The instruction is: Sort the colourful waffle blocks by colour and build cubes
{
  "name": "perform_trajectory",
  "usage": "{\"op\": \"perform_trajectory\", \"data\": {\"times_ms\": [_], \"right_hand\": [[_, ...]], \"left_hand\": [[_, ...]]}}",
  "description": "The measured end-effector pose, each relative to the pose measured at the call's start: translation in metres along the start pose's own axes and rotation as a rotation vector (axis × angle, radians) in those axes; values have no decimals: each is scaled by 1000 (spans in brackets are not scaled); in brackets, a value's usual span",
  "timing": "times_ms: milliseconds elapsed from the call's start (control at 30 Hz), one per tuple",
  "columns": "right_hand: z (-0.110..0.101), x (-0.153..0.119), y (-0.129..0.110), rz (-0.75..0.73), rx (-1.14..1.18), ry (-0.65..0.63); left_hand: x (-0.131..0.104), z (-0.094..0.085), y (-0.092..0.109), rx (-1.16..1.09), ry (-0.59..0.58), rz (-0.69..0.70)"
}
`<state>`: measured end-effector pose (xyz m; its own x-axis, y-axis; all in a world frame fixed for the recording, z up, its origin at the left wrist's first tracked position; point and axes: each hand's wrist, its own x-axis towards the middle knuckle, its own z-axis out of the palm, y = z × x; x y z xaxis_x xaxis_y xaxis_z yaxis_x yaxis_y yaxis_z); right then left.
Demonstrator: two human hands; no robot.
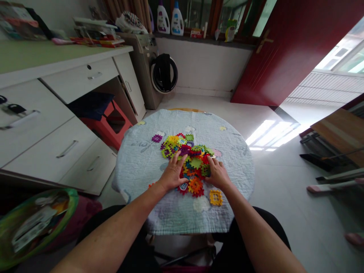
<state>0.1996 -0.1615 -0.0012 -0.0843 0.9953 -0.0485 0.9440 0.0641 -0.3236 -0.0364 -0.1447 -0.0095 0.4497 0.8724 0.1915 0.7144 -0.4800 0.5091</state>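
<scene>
A pile of colourful plastic interlocking tiles (195,163) with toothed edges lies in the middle of the cloth-covered round table (136,159). My left hand (172,172) rests against the pile's left side, its fingers spread and thumb apart. At the right side my right hand (218,172) touches red and green tiles, also with fingers apart. Neither hand visibly holds a tile. A yellow square tile (215,198) lies apart near the right forearm. On the far left sits a single purple tile (157,138). An orange piece is partly hidden by my left wrist.
White drawers (65,146) and a red stool (113,125) stand to the left. A bin (68,201) filled with items is at lower left. Behind the table is a washing machine (145,64) with its door ajar; a red door (256,68) stands at the right.
</scene>
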Motion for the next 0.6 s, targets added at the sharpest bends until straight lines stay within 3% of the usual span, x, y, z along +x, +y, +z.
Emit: {"op": "perform_trajectory", "data": {"times_ms": [167, 233, 300, 400, 500, 600], "right_hand": [[5, 22, -8, -149, 303, 161], [1, 23, -13, -252, 410, 128], [-7, 19, -16, -350, 460, 76], [-19, 1, -13, -383, 380, 57], [-25, -25, -4, -205, 161, -19], [-24, -49, 4, 10, 0, -218]], "left_hand": [[29, -11, -10, -10, 210, -14], [47, -18, -19, 80, 311, -76], [69, -24, -30, 181, 325, -147], [104, -29, -44, 315, 192, -208], [134, -28, -52, 371, -61, -294], [150, -27, -59, 344, -290, -408]]}}
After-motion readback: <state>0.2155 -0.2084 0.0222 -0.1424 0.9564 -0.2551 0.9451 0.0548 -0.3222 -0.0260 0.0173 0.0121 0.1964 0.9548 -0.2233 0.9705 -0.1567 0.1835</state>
